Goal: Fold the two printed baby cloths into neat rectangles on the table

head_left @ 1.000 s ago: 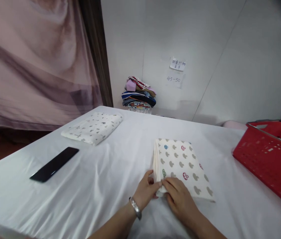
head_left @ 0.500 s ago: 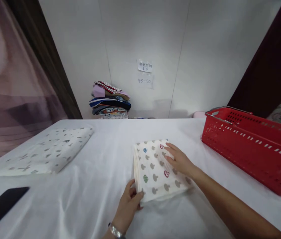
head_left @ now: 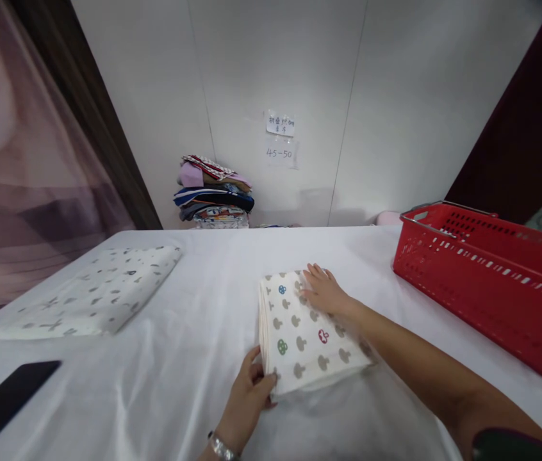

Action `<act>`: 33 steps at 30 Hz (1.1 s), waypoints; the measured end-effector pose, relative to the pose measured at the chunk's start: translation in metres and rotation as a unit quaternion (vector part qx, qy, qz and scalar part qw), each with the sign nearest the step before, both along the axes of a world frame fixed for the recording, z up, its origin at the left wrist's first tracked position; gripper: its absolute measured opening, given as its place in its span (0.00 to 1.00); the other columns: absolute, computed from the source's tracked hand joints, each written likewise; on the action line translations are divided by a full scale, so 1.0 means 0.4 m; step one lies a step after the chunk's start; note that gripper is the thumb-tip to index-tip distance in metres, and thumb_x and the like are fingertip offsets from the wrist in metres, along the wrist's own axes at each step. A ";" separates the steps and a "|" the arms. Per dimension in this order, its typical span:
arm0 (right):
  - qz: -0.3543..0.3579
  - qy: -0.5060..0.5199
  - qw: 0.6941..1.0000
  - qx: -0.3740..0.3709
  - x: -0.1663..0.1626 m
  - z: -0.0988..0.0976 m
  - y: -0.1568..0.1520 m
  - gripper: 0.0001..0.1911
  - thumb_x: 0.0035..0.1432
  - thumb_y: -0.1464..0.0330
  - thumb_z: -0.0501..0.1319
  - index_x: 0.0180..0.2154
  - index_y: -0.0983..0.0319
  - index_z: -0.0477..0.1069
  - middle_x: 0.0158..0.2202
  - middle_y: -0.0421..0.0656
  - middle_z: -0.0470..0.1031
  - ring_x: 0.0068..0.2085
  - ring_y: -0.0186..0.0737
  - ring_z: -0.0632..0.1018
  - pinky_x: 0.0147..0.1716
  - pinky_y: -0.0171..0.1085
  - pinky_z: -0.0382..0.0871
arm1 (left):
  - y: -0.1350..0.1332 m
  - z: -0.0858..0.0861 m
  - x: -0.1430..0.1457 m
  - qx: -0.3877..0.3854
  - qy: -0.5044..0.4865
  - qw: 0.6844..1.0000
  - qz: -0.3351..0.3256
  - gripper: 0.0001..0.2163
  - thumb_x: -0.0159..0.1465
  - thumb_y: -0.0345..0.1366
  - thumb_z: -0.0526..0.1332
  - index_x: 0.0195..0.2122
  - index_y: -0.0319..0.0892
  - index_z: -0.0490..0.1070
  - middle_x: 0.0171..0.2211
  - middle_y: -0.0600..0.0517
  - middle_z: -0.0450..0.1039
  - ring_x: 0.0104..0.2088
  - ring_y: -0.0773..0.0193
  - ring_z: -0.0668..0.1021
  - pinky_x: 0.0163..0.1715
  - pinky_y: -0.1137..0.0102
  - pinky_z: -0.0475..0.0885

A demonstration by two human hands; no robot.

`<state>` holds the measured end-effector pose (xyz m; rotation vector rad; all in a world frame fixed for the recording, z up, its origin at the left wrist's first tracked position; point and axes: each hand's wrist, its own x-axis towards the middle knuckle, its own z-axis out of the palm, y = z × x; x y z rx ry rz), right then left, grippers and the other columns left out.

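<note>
Red basket (head_left: pixel 482 288) inside unseen | left hand (head_left: pixel 249 400) pinches mushroom-print cloth (head_left: pixel 300 339) corner | right hand (head_left: pixel 323 293) flat atop

A shiny silver band (head_left: pixel 220 447) goes round the left wrist, just behind the left grip (head_left: pixel 246 400). The right grip (head_left: pixel 323 293) and right arm (head_left: pixel 419 368) are bare. Far from the band, a dark sleeve (head_left: pixel 511 445) starts at the upper arm.

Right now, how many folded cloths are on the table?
2. The mushroom cloth is in the middle, touched by left hand and right hand; the spotted cloth is far left. The pile behind may hide more.
</note>
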<state>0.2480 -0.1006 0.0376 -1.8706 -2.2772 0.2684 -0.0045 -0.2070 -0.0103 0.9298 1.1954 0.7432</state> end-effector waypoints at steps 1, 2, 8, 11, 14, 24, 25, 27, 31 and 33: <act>0.021 -0.003 1.000 0.003 -0.017 -0.003 0.015 0.34 0.59 0.51 0.42 0.61 0.63 0.47 0.65 0.48 0.37 0.64 0.45 0.39 0.58 0.49 0.34 | -0.001 0.005 0.000 0.002 -0.004 1.000 -0.002 0.34 0.48 0.40 0.65 0.55 0.44 0.52 0.36 0.49 0.71 0.29 0.64 0.73 0.24 0.72 0.69; 0.039 -0.007 0.999 0.001 -0.034 -0.009 0.030 0.35 0.59 0.50 0.41 0.61 0.63 0.47 0.65 0.47 0.37 0.64 0.45 0.39 0.59 0.49 0.33 | -0.002 0.010 0.001 0.001 -0.008 1.000 -0.002 0.34 0.48 0.40 0.64 0.55 0.44 0.52 0.36 0.49 0.71 0.30 0.64 0.73 0.24 0.72 0.69; 0.063 -0.028 0.997 -0.020 -0.078 -0.058 0.081 0.36 0.59 0.49 0.37 0.62 0.63 0.45 0.64 0.47 0.40 0.64 0.45 0.41 0.59 0.48 0.32 | -0.005 0.036 0.002 -0.019 -0.003 1.000 0.002 0.35 0.47 0.40 0.65 0.55 0.43 0.52 0.34 0.49 0.70 0.30 0.63 0.73 0.25 0.71 0.70; 0.065 -0.017 0.997 -0.025 -0.066 -0.050 0.071 0.35 0.59 0.49 0.38 0.62 0.62 0.47 0.64 0.46 0.40 0.64 0.44 0.41 0.59 0.48 0.32 | -0.004 0.036 0.001 -0.013 -0.004 1.000 -0.002 0.36 0.47 0.40 0.65 0.56 0.41 0.52 0.36 0.48 0.70 0.31 0.62 0.73 0.25 0.70 0.70; 0.055 0.010 0.998 -0.039 -0.040 -0.040 0.031 0.33 0.59 0.50 0.42 0.61 0.60 0.50 0.65 0.44 0.40 0.64 0.44 0.41 0.59 0.47 0.33 | -0.004 0.032 0.001 -0.008 -0.009 1.000 -0.008 0.36 0.47 0.40 0.65 0.56 0.42 0.51 0.35 0.49 0.71 0.32 0.62 0.74 0.25 0.70 0.70; -0.214 0.382 0.898 -0.035 0.084 -0.089 -0.234 0.36 0.51 0.58 0.59 0.60 0.57 0.51 0.62 0.44 0.51 0.61 0.44 0.56 0.59 0.44 0.49 | -0.006 0.023 -0.004 0.003 -0.019 1.000 -0.025 0.35 0.48 0.42 0.64 0.56 0.44 0.52 0.38 0.48 0.71 0.34 0.61 0.73 0.26 0.71 0.69; -0.234 0.439 0.867 -0.043 0.091 -0.086 -0.252 0.37 0.50 0.59 0.60 0.60 0.57 0.51 0.61 0.45 0.53 0.60 0.44 0.58 0.58 0.43 0.51 | -0.004 0.016 -0.004 -0.004 -0.021 1.000 -0.017 0.36 0.47 0.42 0.65 0.56 0.44 0.52 0.38 0.48 0.71 0.34 0.61 0.73 0.26 0.70 0.70; -0.260 0.533 0.803 -0.064 0.102 -0.075 -0.277 0.40 0.48 0.59 0.63 0.60 0.58 0.50 0.60 0.47 0.56 0.58 0.45 0.62 0.56 0.42 0.57 | 0.000 0.003 -0.004 -0.023 -0.026 0.999 -0.001 0.37 0.45 0.42 0.66 0.56 0.44 0.52 0.37 0.48 0.71 0.33 0.61 0.73 0.26 0.70 0.69; -0.300 0.629 0.704 -0.138 0.107 -0.050 -0.293 0.43 0.45 0.60 0.67 0.60 0.58 0.50 0.52 0.49 0.67 0.47 0.46 0.73 0.46 0.42 0.68 | 0.004 0.006 -0.003 -0.042 -0.028 0.999 0.013 0.37 0.45 0.40 0.66 0.57 0.44 0.53 0.39 0.47 0.71 0.31 0.62 0.74 0.26 0.70 0.69; -0.276 0.661 0.674 -0.181 0.101 -0.045 -0.292 0.41 0.46 0.60 0.66 0.59 0.57 0.52 0.48 0.48 0.71 0.43 0.46 0.76 0.42 0.44 0.71 | 0.004 0.023 -0.004 -0.053 -0.026 0.998 0.013 0.35 0.47 0.38 0.65 0.56 0.44 0.54 0.40 0.47 0.71 0.32 0.63 0.74 0.27 0.70 0.69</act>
